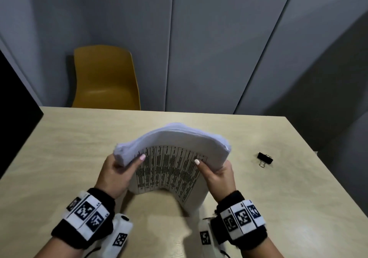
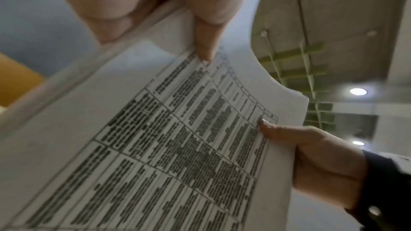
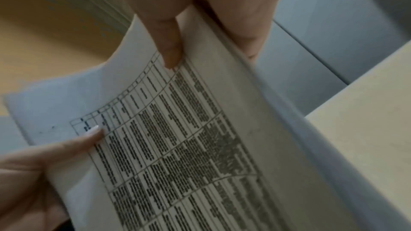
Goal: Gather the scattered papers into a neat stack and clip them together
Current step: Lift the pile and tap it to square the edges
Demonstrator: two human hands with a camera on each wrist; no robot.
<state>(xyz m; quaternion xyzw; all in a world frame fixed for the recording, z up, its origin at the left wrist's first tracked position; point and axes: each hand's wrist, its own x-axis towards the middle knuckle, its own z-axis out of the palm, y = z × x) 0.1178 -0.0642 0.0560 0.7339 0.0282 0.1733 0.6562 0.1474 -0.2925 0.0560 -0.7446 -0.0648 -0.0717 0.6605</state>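
Note:
A thick stack of white papers (image 1: 171,158) stands on its lower edge on the table, bowed toward me, its front sheet printed with a dense black table. My left hand (image 1: 117,170) grips the stack's left side, thumb on the printed face. My right hand (image 1: 217,173) grips the right side the same way. The left wrist view shows the printed sheet (image 2: 177,147) with my left thumb (image 2: 204,48) on it and the right hand (image 2: 315,155) opposite. The right wrist view shows the same sheet (image 3: 189,147) under my right thumb (image 3: 169,48). A black binder clip (image 1: 264,158) lies on the table to the right.
The light wooden table (image 1: 59,158) has its far edge near a yellow chair (image 1: 105,78) pushed against it. Grey wall panels (image 1: 219,48) stand behind. A dark panel (image 1: 16,108) borders the table's left side.

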